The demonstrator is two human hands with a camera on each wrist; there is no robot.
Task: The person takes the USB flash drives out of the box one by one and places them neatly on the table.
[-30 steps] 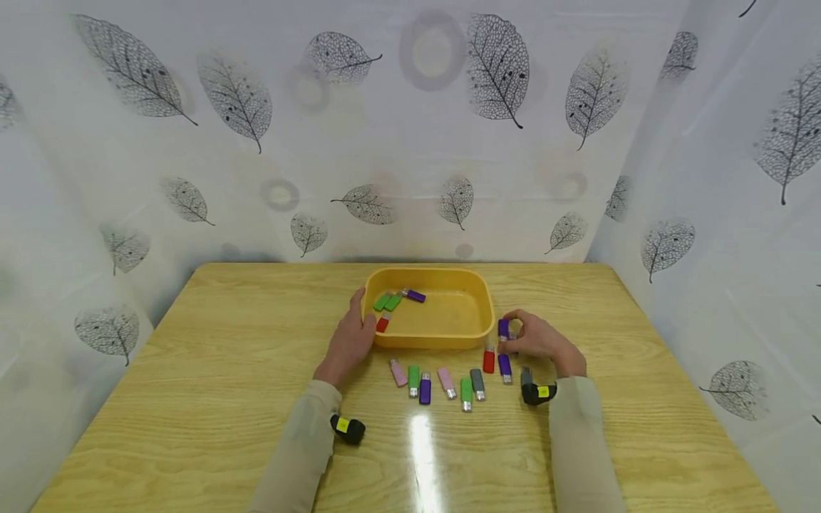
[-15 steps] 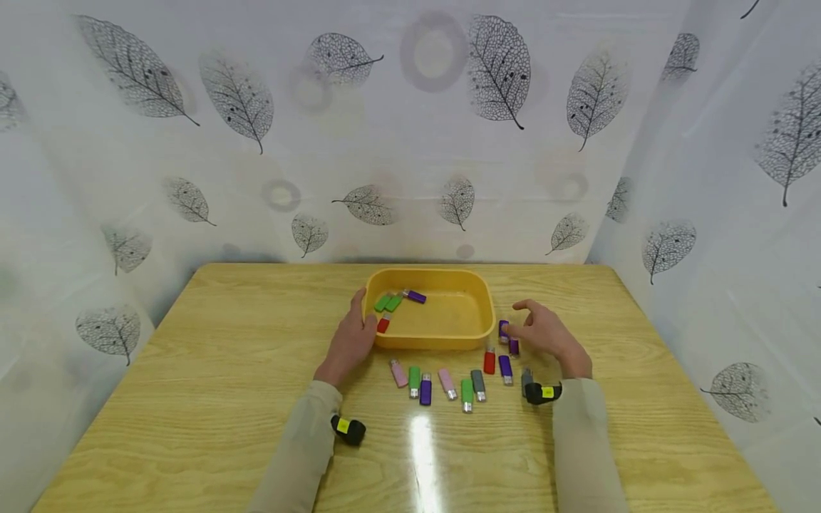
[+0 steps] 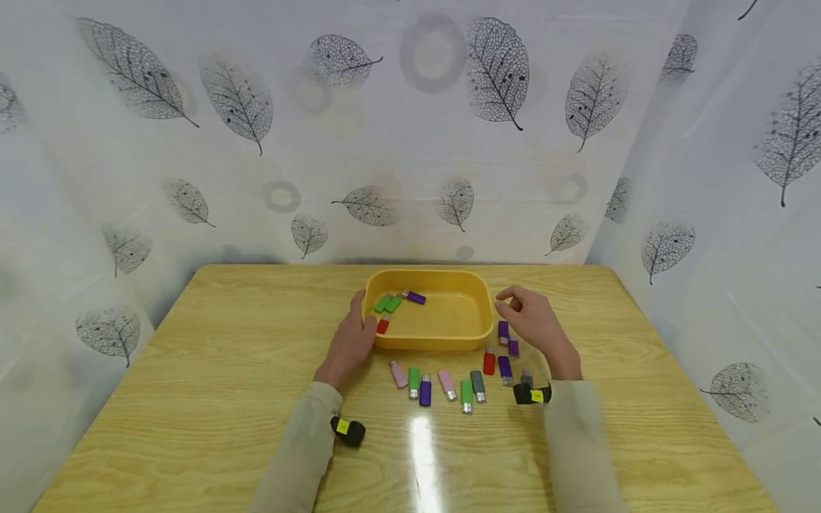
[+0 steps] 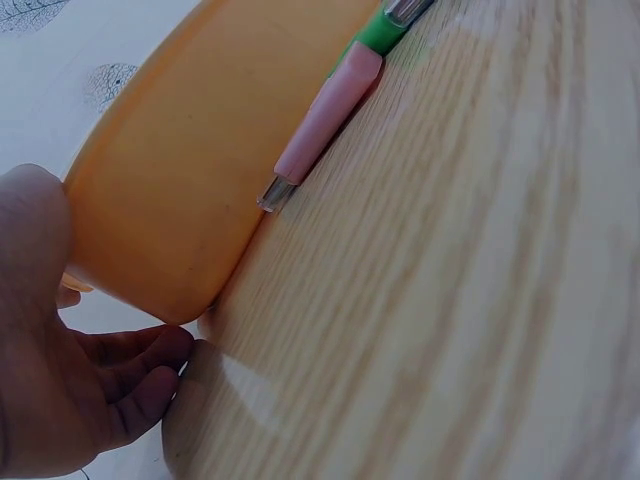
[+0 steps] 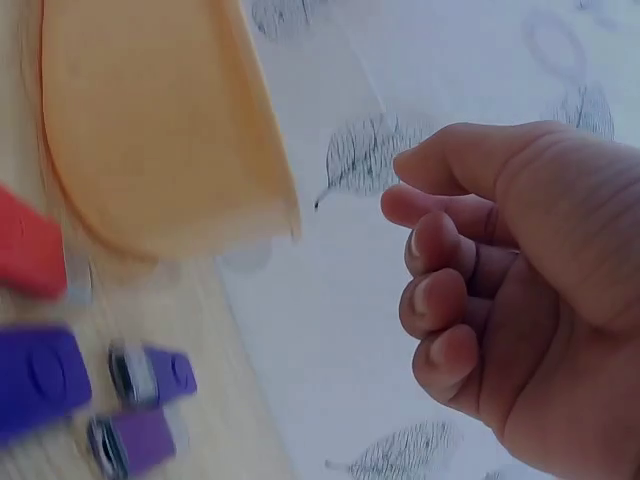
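A yellow plastic tray (image 3: 449, 343) stands on the wooden table, with green, red and purple USB flash drives inside its left end. My left hand (image 3: 351, 335) grips its left wall, thumb at the rim and fingers along the outside. In the left wrist view, a pink flash drive (image 4: 330, 115) lies along the tray's foot. Beside the tray's right end, my right hand (image 3: 534, 318) hangs in the air, fingers loosely curled around nothing. Below it lie purple flash drives (image 3: 503, 332) and a red flash drive (image 3: 489, 362).
In front of the tray, pink, green, purple and grey flash drives (image 3: 477, 385) lie in a loose row. A grey flash drive (image 3: 527, 375) is partly hidden by the right wrist camera (image 3: 532, 394). A leaf-patterned curtain (image 3: 398, 142) hangs behind the table.
My right hand was at a purple flash drive beside the tray; it has let go, lifted and shifted up toward the tray's right rim. The left hand keeps its place.
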